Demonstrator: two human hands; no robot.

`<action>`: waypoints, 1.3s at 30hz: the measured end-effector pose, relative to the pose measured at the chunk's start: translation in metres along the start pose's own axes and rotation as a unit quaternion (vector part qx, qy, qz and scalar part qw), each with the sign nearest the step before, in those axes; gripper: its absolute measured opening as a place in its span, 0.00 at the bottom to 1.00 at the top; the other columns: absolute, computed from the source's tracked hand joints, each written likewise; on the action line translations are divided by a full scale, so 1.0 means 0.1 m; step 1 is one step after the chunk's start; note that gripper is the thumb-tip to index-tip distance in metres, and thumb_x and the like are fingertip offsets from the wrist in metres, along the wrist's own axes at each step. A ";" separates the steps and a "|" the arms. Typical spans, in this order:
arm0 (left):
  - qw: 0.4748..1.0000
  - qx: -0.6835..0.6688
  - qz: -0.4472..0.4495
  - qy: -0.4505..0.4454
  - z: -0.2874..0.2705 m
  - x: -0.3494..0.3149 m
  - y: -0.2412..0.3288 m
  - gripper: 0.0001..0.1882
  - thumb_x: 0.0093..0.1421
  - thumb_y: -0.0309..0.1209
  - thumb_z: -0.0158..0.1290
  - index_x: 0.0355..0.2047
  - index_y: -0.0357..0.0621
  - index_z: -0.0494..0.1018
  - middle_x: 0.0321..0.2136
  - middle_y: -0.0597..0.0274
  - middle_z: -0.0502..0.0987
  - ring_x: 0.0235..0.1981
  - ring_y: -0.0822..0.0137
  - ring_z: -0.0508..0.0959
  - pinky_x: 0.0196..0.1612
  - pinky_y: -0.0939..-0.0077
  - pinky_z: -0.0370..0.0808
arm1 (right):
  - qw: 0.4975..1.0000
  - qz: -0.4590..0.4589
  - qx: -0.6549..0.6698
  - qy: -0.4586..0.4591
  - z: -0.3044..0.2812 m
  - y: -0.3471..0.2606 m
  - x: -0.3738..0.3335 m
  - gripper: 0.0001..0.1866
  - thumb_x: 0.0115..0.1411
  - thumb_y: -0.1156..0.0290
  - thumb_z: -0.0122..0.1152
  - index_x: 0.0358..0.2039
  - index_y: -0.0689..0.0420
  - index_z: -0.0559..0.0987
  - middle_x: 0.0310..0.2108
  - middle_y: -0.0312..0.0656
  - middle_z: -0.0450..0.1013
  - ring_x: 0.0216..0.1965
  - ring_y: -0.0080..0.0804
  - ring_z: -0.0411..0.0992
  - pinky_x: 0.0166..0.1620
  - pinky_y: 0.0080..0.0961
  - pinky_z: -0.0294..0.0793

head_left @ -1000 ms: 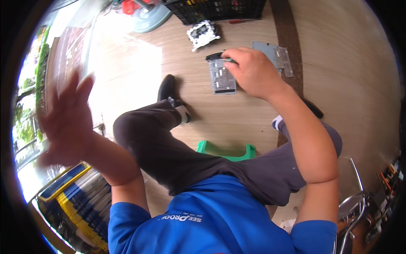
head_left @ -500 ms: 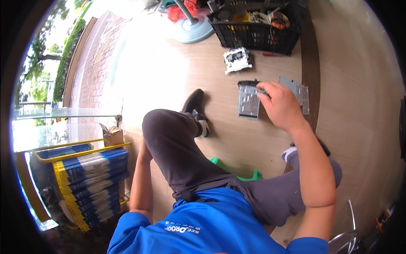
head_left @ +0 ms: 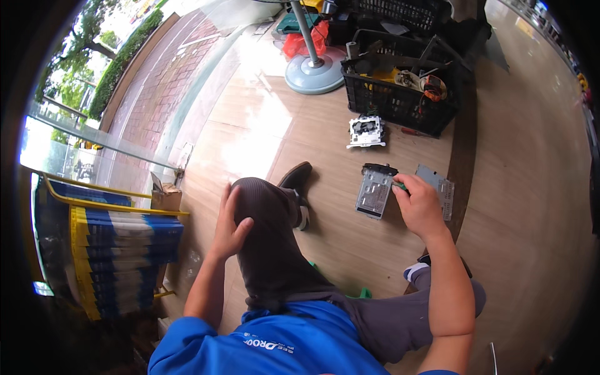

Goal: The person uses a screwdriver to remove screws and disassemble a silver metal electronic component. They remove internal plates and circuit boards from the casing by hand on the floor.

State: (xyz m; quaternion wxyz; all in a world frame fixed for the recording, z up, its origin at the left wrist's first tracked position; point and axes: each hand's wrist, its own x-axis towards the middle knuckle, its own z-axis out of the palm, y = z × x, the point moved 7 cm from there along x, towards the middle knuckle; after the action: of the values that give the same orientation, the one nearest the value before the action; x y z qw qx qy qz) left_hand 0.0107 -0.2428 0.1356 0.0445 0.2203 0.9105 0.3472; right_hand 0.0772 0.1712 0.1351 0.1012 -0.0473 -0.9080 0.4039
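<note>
Against the side of my raised knee rests my left hand [head_left: 232,222], fingers stretched and apart, with nothing in it. My right hand [head_left: 420,206] is closed round a tool with a green handle [head_left: 402,185], likely a small screwdriver; most of it is hidden by the fingers. Its front end is at the upper right edge of a silver metal device chassis [head_left: 375,192] with a black front, lying on the floor. Partly behind my right hand lies a flat perforated metal plate [head_left: 445,195]. Farther off sits a white and black mechanism [head_left: 366,132].
A black plastic crate [head_left: 400,103] of tools and parts stands beyond the mechanism, with a red-handled tool [head_left: 412,132] beside it. Left of it is a round stand base [head_left: 314,76]. Stacked blue and yellow packs [head_left: 125,250] fill a yellow rack at my left. Below me is a green stool [head_left: 361,294].
My left hand has come up from beside the leg onto the knee. The view has tilted up, so the floor things sit lower. My right hand stays at the chassis with the green-handled tool.
</note>
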 end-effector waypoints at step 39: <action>0.705 -0.708 -0.035 0.018 0.05 0.76 -0.05 0.40 0.68 0.64 0.34 0.64 0.42 0.62 0.52 0.46 0.75 0.53 0.45 0.76 0.55 0.47 0.75 | 0.999 -0.013 -0.030 0.024 -0.16 0.01 -0.07 0.11 0.60 0.69 0.61 0.42 0.57 0.79 0.37 0.51 0.77 0.40 0.53 0.76 0.43 0.42 0.76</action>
State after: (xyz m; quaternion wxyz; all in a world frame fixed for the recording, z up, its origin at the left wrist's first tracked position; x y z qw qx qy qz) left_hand -0.0578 -0.2102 0.1341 0.1838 0.0855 0.4043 0.8919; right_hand 0.0874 0.1827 0.1437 0.1272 -0.0481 -0.9174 0.3740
